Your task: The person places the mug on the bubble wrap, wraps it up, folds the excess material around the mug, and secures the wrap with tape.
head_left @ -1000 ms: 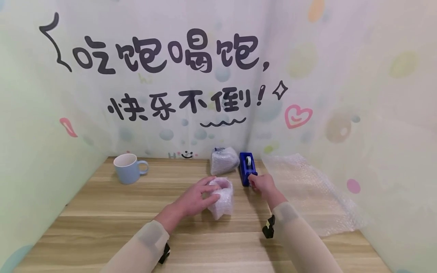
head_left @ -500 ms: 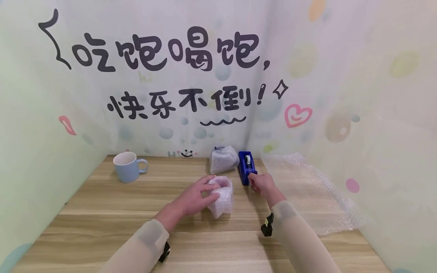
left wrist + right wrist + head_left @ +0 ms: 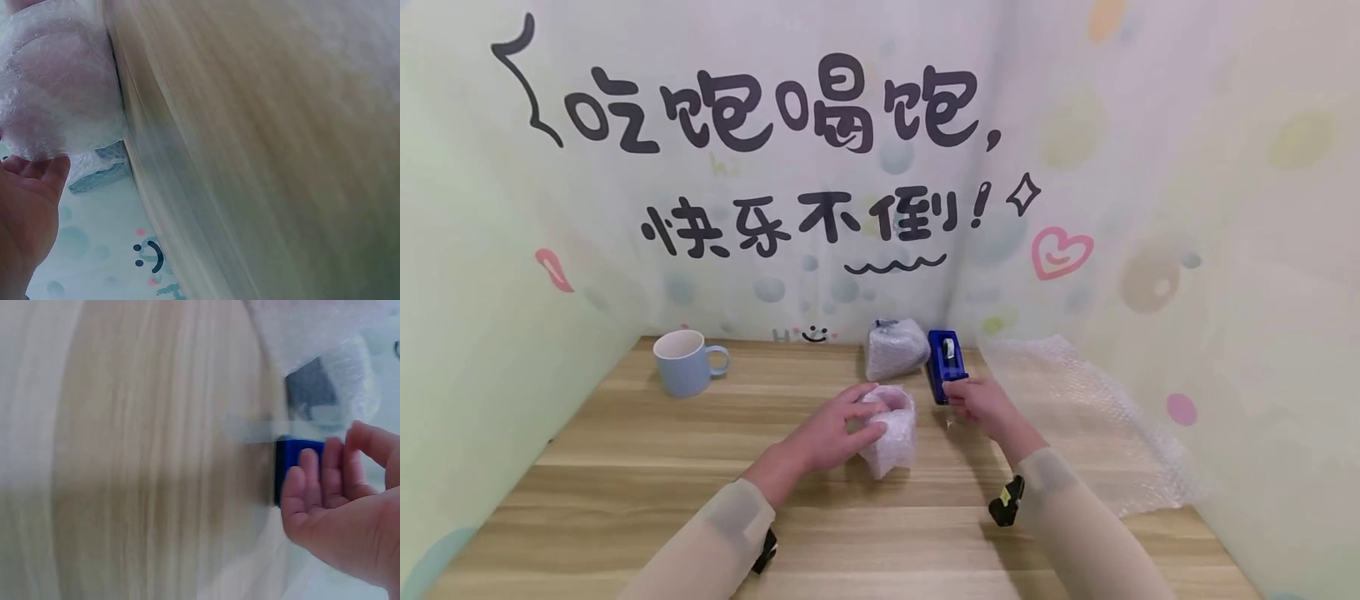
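My left hand [image 3: 835, 432] holds a pinkish bubble-wrapped bundle [image 3: 893, 442] on the table, thumb and fingers around its near and left sides. What the wrap covers is blurred by the plastic. In the left wrist view, the fingertips press against the bundle [image 3: 62, 87]. My right hand [image 3: 988, 406] is at the front end of a blue tape dispenser [image 3: 942, 367], thumb and index finger pinched together. From that pinch a short strip of clear tape [image 3: 256, 430] hangs out in the right wrist view. The dispenser [image 3: 284, 469] shows partly behind the fingers there.
A second bubble-wrapped item [image 3: 895, 348] stands at the back, left of the dispenser. A light blue mug [image 3: 682, 367] is at the back left. A sheet of bubble wrap [image 3: 1090, 425] lies along the right side of the wooden table [image 3: 700, 483], against the wall.
My right hand has drawn slightly toward me and to the right, and a short tape end now shows below its fingers. My left hand and the bundle have stayed in place.
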{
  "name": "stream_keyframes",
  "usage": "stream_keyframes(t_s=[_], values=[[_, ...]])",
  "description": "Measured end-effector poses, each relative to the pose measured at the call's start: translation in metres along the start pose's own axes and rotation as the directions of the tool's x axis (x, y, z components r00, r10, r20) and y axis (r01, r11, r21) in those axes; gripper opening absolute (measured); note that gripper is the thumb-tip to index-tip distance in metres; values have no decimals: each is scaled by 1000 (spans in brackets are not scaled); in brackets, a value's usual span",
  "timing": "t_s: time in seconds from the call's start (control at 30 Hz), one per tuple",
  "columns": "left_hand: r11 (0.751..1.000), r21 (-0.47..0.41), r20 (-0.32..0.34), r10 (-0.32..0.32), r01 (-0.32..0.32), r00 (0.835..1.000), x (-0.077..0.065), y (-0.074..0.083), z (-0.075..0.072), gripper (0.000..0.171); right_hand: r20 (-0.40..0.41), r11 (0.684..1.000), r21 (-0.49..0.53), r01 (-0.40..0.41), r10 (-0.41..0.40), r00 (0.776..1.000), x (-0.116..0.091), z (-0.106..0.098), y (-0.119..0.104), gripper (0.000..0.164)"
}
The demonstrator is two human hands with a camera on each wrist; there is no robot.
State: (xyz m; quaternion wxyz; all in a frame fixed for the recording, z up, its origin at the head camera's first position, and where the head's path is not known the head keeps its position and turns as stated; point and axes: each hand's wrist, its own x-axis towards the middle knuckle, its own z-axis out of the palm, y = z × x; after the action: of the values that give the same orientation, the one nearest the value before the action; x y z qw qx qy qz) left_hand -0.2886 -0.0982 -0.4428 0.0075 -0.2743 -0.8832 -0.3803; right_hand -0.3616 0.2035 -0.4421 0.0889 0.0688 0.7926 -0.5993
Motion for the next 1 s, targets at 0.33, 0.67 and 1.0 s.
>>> stream_keyframes(t_s=[0.33,0.67,1.0], values=[[999,17,-9,42,-42,999,0,-2,2,45,103,975,49,215,-219,970,-43,-16,-27,38],[998,-31,-12,45,-45,999,-2,-3,0,42,262,945,165,281,-317,912,-93,-8,-71,16],[999,-26,-10,19,-20,1000,1,-1,0,45,340,948,192,256,-308,888,-107,21,-94,12]])
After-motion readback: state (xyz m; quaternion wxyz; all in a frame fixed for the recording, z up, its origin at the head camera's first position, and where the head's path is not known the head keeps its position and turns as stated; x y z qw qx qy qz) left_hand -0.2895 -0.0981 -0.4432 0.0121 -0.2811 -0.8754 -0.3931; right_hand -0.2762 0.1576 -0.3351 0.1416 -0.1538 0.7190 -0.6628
